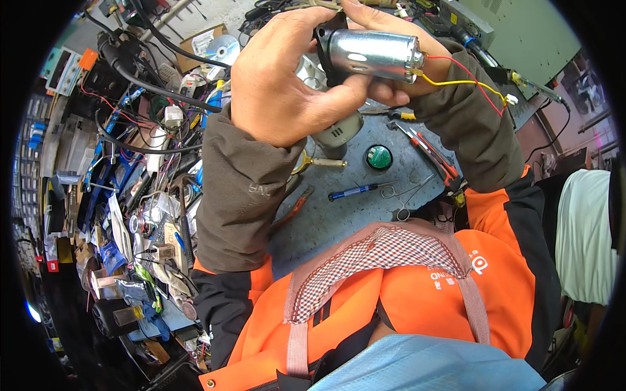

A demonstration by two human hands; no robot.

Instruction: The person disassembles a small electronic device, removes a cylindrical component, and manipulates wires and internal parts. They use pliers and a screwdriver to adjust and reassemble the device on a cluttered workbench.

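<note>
A shiny cylindrical electric motor (375, 53) is held up between my hands, above the far part of the bench. My left hand (277, 81) grips it around the black flange (330, 47) at its left end, thumb pressed under the body. My right hand (391, 29) reaches behind the motor, its fingertips curled under the lower side. From the motor's right end, a red wire and a yellow wire (456, 83) run to a small white connector (511, 100), hanging by my right sleeve. Below the hands lies a pale rounded housing (340, 130), partly hidden by my left hand.
On the grey bench (306, 221) lie a blue screwdriver (355, 191), scissors (401, 203), red-handled pliers (433, 156) and a round tin of green material (378, 157). Tangled cables and parts (169, 150) crowd the left. A soldering iron (535, 86) sits at the right.
</note>
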